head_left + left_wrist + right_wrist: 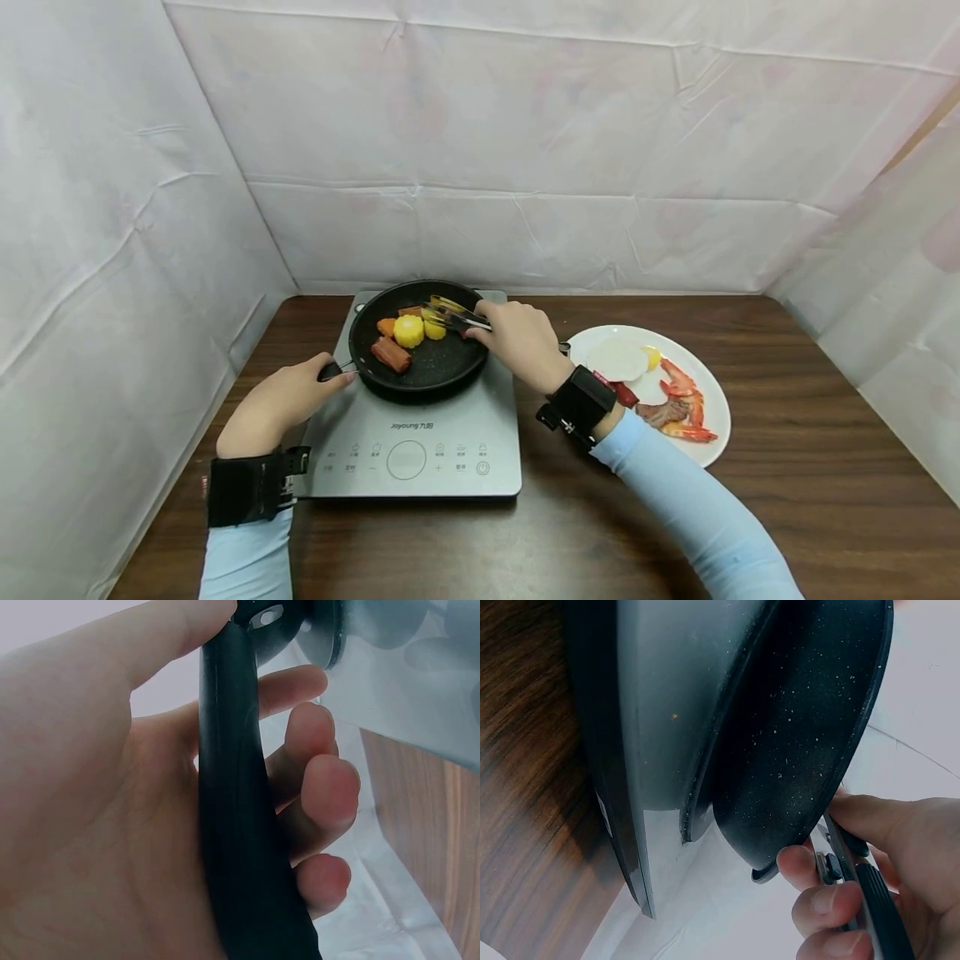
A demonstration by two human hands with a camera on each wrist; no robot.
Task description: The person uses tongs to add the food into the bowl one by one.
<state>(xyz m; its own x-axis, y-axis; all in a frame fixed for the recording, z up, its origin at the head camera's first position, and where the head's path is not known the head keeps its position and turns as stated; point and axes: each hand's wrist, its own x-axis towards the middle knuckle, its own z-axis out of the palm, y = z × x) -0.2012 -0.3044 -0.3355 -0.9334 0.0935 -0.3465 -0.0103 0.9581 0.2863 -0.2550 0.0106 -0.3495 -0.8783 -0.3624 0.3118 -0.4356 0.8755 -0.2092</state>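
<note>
My left hand [288,400] grips the black handle [241,787] of a frying pan [442,367], fingers curled round it in the left wrist view. The pan sits on the back of a grey induction cooker [352,433]. Inside it lie yellow corn pieces [408,332], a scored sausage piece [391,354] and an orange piece [386,327] that looks like carrot. With my right hand [521,346] I hold metal tongs [877,907] with dark grips. Their tips reach into the pan by the corn; whether they pinch a piece, I cannot tell.
To the right of the cooker, a white plate [712,396] carries shrimp [693,433], a piece of meat [663,412], a white round slice [617,360] and other food. My right forearm partly covers its left side. White sheeting [480,233] encloses the wooden table [795,400].
</note>
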